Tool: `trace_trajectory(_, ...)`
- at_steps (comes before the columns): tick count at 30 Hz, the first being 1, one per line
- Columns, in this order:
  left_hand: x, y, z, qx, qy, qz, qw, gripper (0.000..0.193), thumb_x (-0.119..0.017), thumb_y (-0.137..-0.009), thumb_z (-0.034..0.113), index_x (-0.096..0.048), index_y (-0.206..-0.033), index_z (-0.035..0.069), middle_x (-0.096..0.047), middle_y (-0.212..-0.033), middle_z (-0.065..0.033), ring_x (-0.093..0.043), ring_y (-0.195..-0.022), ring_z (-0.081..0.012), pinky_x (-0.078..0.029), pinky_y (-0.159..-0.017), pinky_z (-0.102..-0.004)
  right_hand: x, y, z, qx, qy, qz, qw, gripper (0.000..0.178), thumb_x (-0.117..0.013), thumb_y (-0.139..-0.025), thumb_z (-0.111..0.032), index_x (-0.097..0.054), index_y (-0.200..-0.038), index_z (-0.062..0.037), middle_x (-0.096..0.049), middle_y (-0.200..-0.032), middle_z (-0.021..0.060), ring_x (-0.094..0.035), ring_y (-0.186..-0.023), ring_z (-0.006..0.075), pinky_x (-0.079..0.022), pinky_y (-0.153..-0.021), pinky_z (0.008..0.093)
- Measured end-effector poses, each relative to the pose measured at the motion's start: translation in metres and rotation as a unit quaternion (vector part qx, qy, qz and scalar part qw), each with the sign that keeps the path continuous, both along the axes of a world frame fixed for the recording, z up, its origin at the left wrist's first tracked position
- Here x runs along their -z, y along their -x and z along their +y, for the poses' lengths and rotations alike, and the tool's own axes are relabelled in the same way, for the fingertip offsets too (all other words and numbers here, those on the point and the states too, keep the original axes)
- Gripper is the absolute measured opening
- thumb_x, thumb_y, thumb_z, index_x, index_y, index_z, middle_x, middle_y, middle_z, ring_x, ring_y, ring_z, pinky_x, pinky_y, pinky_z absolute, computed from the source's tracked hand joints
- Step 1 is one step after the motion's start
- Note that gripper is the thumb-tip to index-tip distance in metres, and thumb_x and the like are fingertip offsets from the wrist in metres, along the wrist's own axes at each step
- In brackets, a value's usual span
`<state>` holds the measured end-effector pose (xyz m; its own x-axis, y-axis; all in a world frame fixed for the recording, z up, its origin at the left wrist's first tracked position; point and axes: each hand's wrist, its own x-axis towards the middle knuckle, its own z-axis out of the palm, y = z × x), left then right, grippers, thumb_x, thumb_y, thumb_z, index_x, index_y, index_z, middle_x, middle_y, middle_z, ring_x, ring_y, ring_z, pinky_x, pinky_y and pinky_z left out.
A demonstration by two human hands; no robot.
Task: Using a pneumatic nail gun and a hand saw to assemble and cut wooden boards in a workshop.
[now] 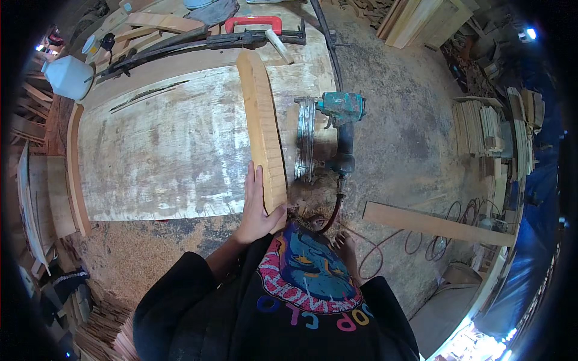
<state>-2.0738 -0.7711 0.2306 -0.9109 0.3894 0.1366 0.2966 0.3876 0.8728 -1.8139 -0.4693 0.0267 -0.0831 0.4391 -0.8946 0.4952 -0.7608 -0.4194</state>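
one hand on a long curved wooden piece

left hand [256,207] wraps its fingers around the near end of the wooden piece [262,123] lying on the worktop [162,144]; stiff, fairly light, best gripped along its edges. right hand unseen.

Left hand [257,207] grips curved wooden piece [263,126] on workbench [162,150].

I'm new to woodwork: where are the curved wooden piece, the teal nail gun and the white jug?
curved wooden piece [263,123]: head view, middle of its upper face.
teal nail gun [344,108]: head view, its teal body.
white jug [67,76]: head view, its side.
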Motion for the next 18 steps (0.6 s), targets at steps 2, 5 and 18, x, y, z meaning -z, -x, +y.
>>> trace_trajectory(2, 0.001, -0.001, 0.0, 0.004, -0.03, 0.0, 1.0, 0.097, -0.069, -0.076, 0.02, -0.007, -0.148, -0.001, -0.003, -0.151, -0.0315, -0.009, -0.14, -0.0472, -0.01, -0.111, -0.0534, -0.003, -0.007, -0.003, -0.009, -0.005, -0.006, 1.0, 0.033, -0.057, -0.091, -0.03, -0.057, -0.115, -0.0073, -0.062, -0.098, 0.0073, -0.059, -0.088, 0.0214, -0.047, -0.08, 0.04)
trace_trajectory(5, -0.002, -0.001, 0.003, 0.005, -0.006, -0.005, 1.0, 0.096, -0.068, -0.076, 0.019, -0.007, -0.147, -0.001, -0.002, -0.151, -0.0315, -0.008, -0.14, -0.047, -0.011, -0.112, -0.0516, -0.003, -0.007, 0.001, -0.022, -0.012, -0.005, 1.0, 0.033, -0.055, -0.091, -0.029, -0.056, -0.117, -0.0077, -0.062, -0.098, 0.0079, -0.059, -0.089, 0.0219, -0.047, -0.08, 0.0398)
trace_trajectory(18, -0.014, -0.009, 0.027, -0.002, 0.005, -0.006, 1.0, 0.084, -0.062, -0.073, 0.005, -0.02, -0.146, 0.002, -0.001, -0.152, -0.029, -0.009, -0.139, -0.0486, -0.019, -0.112, -0.0472, -0.07, 0.114, 0.026, -0.192, -0.114, 0.154, 0.963, 0.039, -0.053, -0.093, -0.032, -0.052, -0.123, -0.0075, -0.06, -0.11, 0.0076, -0.058, -0.096, 0.0184, -0.047, -0.082, 0.0334)
